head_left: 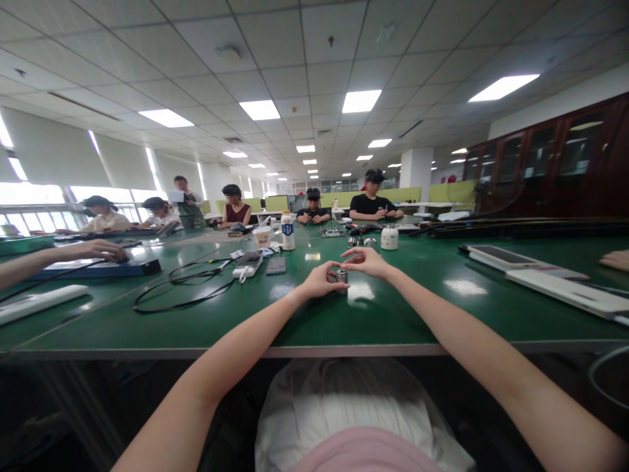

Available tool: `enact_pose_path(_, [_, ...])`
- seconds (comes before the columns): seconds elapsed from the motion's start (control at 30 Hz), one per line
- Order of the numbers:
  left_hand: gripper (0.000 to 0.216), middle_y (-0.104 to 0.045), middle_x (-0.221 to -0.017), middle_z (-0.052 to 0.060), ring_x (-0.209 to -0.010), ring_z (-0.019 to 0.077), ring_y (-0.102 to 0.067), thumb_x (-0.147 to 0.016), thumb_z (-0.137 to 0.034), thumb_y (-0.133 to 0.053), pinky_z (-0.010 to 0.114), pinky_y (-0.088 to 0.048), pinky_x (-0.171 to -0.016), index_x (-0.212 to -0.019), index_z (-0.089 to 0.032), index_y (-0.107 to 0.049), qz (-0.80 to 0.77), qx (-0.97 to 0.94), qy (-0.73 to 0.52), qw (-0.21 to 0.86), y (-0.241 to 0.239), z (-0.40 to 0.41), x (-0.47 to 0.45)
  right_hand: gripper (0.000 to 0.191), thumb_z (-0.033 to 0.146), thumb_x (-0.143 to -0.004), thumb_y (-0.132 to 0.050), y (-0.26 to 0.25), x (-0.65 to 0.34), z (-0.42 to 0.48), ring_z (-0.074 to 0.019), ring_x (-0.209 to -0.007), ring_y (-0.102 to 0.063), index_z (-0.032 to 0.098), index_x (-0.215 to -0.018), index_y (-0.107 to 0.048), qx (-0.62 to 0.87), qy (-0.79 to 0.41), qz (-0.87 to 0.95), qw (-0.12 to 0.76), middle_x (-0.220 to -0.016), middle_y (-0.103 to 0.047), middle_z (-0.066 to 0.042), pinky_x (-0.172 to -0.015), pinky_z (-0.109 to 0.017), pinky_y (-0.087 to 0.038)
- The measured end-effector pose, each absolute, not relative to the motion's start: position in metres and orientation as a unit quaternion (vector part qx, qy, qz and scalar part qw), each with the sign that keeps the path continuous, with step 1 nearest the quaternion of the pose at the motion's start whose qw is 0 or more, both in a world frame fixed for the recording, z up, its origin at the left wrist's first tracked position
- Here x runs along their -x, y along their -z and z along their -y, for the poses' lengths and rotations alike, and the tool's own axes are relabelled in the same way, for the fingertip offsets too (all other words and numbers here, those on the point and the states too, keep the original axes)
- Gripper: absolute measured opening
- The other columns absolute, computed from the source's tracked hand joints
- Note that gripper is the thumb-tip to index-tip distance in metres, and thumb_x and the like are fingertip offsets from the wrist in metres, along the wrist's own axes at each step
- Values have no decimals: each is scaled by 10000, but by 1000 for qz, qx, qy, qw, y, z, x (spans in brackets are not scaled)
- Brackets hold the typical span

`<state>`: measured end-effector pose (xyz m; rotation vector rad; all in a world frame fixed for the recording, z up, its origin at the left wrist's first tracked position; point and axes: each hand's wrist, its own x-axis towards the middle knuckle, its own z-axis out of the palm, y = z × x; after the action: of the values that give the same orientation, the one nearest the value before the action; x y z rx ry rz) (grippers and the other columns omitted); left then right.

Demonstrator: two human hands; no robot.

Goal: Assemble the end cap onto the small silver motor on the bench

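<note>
A small silver metal cylinder [343, 278] stands upright on the green table in front of me. My left hand [320, 280] is closed around its side, thumb toward me and fingers behind it. Just above the cylinder's top is my right hand [368, 261], its thumb and fingertips curled in a pinch. Whatever lies between those right fingertips, if anything, is too small to make out. I cannot tell whether they touch the cylinder's top.
On the green table [393, 314] lie a white power bank [247, 264] and a looped black cable [181, 305] to the left. A white jar [389, 237], a bottle [287, 231] and a cup [263, 236] stand farther back. White devices [565, 292] lie right. Several people sit around.
</note>
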<state>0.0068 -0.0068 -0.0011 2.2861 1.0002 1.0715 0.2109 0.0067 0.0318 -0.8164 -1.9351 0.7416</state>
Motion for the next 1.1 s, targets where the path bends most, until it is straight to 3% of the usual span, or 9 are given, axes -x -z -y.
enact_pose_path(0.4, [649,-717,-832,52,-669,173,-694,-632,-329,-860,322,-559,-686,-1173,-143,-554,-355,-818,-388,233,2,7,-8,404,324,-655,-846,-35,-201,8,-232,-832,-743,153,-987,-692,308,-294,795,432,-832,-783,-84,-791,-340,-596])
enact_pose_path(0.57, [655,-720,-833,55,-665,172,-691,-643,-325,-853,333,-559,-699,-1193,-136,-551,-354,-820,-384,233,2,6,-8,363,309,-644,-848,-33,-200,5,-207,-705,-736,154,-937,-702,327,-268,792,441,-708,-761,-42,-679,-285,-591])
enact_pose_path(0.73, [660,-713,-840,53,-649,162,-674,-633,-338,-856,326,-547,-700,-1191,-139,-564,-358,-820,-385,225,1,6,-8,364,385,-770,-745,-33,-202,-5,-186,-593,-713,139,-1027,-668,357,-239,762,485,-526,-669,19,-627,-274,-579])
enact_pose_path(0.83, [653,-707,-841,48,-642,154,-666,-633,-343,-855,309,-540,-684,-1185,-146,-567,-358,-820,-386,225,1,6,-8,363,360,-795,-726,-34,-202,-6,-193,-667,-730,145,-1076,-645,356,-243,757,491,-616,-718,-12,-661,-285,-591])
enact_pose_path(0.97, [661,-699,-817,35,-629,150,-659,-617,-361,-861,296,-535,-661,-1169,-148,-566,-351,-820,-391,227,2,5,-7,406,272,-730,-789,-33,-200,0,-208,-797,-743,162,-1095,-650,334,-263,779,461,-821,-778,-62,-757,-307,-600])
enact_pose_path(1.1, [661,-700,-810,30,-640,149,-667,-617,-379,-859,292,-533,-668,-1165,-155,-564,-341,-821,-394,234,3,4,-7,414,243,-684,-819,-32,-198,7,-231,-794,-748,160,-1065,-680,322,-272,797,433,-799,-783,-64,-755,-331,-608])
